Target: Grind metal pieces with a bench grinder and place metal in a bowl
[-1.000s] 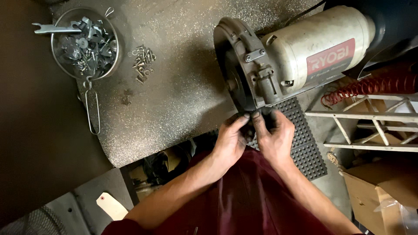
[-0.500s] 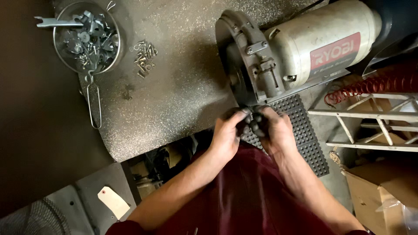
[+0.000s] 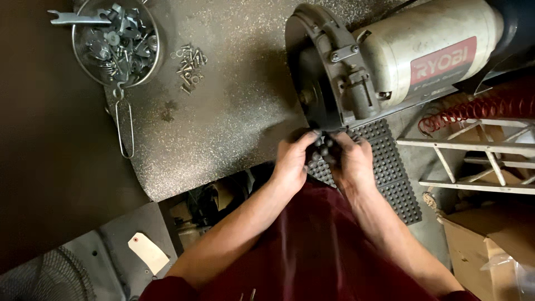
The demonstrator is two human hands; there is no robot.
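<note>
I count two hands: left hand [image 3: 292,161], right hand [image 3: 351,163] | both pinching one small dark part [image 3: 322,149] | one grinder [image 3: 390,67] at 12 | hands slightly lower than before.

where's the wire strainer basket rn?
Head view, top left: the wire strainer basket sits on the speckled bench, full of metal hardware, a loose pile of screws just right of it, far from both hands at the grinder.

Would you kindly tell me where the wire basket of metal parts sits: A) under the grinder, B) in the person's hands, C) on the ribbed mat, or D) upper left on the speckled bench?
D: the wire basket sits at the bench's upper-left corner, apart from both hands.
</note>
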